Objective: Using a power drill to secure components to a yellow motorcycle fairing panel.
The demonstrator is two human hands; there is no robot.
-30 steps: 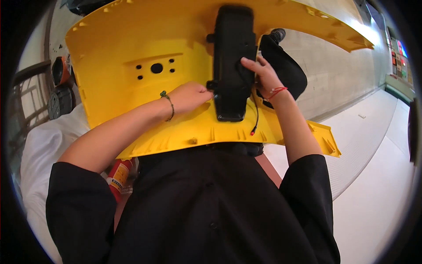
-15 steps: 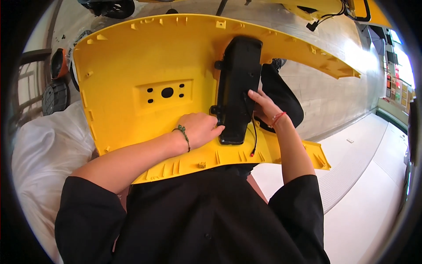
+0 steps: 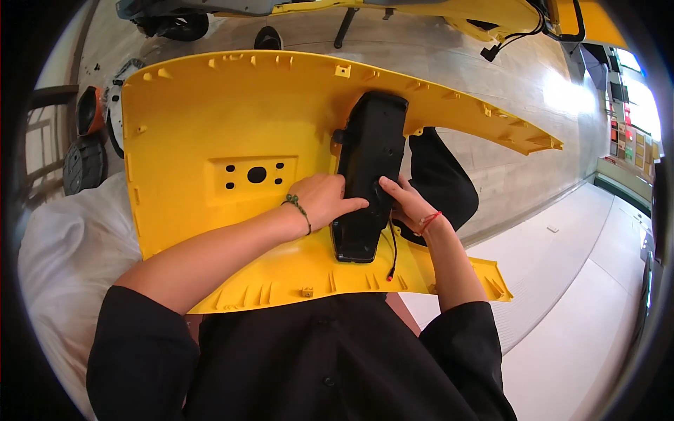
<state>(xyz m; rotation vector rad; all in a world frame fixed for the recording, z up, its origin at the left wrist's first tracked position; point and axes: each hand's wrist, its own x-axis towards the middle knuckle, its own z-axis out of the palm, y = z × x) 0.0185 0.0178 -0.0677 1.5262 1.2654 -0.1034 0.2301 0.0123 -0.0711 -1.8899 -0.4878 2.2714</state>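
Gripping opposite edges, the left hand [image 3: 321,200] and right hand [image 3: 408,201] hold a long, glossy black plastic housing [image 3: 371,144] with red-tipped cable [image 3: 394,250].

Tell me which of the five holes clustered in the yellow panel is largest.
The central round hole in the yellow panel: it is plainly wider than the four small holes set around it, two on each side.

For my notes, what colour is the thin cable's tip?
The cable's tip is red; see head view.
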